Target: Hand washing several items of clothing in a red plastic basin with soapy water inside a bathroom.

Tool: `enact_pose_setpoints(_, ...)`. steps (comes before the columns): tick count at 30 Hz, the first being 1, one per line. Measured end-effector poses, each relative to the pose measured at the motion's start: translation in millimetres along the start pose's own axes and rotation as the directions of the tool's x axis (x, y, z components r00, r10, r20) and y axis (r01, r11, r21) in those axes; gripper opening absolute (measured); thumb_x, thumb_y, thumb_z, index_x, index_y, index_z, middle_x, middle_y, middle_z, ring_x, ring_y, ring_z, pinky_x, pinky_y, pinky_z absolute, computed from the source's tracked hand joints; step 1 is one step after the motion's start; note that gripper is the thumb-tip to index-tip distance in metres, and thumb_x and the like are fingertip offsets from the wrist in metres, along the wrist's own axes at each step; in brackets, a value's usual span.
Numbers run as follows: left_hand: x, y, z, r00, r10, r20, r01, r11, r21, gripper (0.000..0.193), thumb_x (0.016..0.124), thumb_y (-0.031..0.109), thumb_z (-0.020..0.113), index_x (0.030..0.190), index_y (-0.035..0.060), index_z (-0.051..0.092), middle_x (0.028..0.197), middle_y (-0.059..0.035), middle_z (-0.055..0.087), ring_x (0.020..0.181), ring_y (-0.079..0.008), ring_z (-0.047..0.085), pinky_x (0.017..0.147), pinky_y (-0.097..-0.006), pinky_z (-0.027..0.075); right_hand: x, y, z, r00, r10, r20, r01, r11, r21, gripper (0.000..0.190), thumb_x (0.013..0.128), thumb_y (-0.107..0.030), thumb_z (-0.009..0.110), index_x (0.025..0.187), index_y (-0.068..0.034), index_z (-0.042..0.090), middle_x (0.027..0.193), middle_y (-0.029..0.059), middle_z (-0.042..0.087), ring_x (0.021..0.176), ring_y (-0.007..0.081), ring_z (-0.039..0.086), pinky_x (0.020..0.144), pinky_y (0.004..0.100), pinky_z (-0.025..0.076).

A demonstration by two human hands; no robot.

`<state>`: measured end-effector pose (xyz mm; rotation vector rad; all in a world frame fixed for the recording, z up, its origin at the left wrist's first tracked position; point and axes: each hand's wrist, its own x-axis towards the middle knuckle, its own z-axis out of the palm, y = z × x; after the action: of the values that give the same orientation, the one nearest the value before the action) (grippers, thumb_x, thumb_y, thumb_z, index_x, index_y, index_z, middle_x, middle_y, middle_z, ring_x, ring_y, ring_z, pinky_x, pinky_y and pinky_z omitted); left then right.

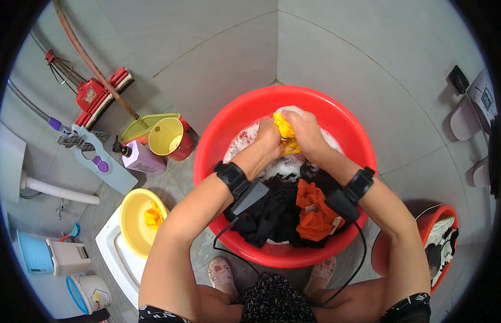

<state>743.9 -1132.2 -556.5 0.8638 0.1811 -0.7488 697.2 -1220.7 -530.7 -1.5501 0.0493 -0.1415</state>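
Both my hands grip a wet yellow cloth (290,146) above soapy water in a large red plastic basin (283,258). My left hand (269,135) closes round its left side, and my right hand (305,131) squeezes it from the right, close by. White suds (242,143) float beneath them. Nearer to me in the basin lie black clothes (266,214) and an orange garment (315,214) on top of them. A black band with a wired device sits on each wrist.
At left stand a yellow basin (127,232) holding a yellow cloth (153,217), a lilac pump bottle (143,158), a small bucket (169,139), a dustpan (133,131) and a flat mop (101,161). A red bucket of clothes (452,214) is at right. Tiled walls meet behind the red basin.
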Motion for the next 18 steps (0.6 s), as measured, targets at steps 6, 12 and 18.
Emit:
enact_pose_setpoints(6, -6, -1, 7, 0.984, -0.054, -0.169, 0.071, 0.993, 0.098, 0.022, 0.09, 0.015, 0.035, 0.096, 0.0017, 0.052, 0.093, -0.0141, 0.059, 0.081, -0.0254, 0.06, 0.074, -0.0417, 0.049, 9, 34, -19, 0.979, -0.187, -0.077, 0.121, 0.845, -0.52, 0.025, 0.084, -0.017, 0.041, 0.089, 0.003, 0.054, 0.084, 0.0178, 0.057, 0.081, 0.0278, 0.056, 0.073, 0.0367, 0.043)
enact_pose_setpoints(12, 3, 5, -9, 0.992, 0.062, -0.109, -0.056, 0.997, 0.057, 0.026, 0.092, 0.02, 0.033, 0.095, 0.0019, 0.051, 0.093, -0.0143, 0.058, 0.081, -0.0254, 0.059, 0.074, -0.0415, 0.049, 12, 32, -3, 0.986, -0.119, -0.116, 0.081, 0.955, -0.285, 0.025, 0.084, -0.018, 0.043, 0.094, 0.003, 0.051, 0.087, 0.0175, 0.055, 0.086, 0.0274, 0.054, 0.076, 0.0346, 0.041)
enact_pose_setpoints(18, -21, 2, -5, 0.992, -0.087, -0.094, 0.105, 0.973, 0.207, 0.031, 0.094, 0.023, 0.028, 0.098, 0.0017, 0.05, 0.091, -0.0143, 0.059, 0.081, -0.0258, 0.058, 0.073, -0.0403, 0.049, -5, 18, 8, 0.991, -0.105, -0.086, 0.032, 0.795, -0.606, 0.03, 0.086, -0.026, 0.042, 0.095, 0.001, 0.049, 0.091, 0.0254, 0.054, 0.085, 0.0359, 0.055, 0.073, 0.0393, 0.043)
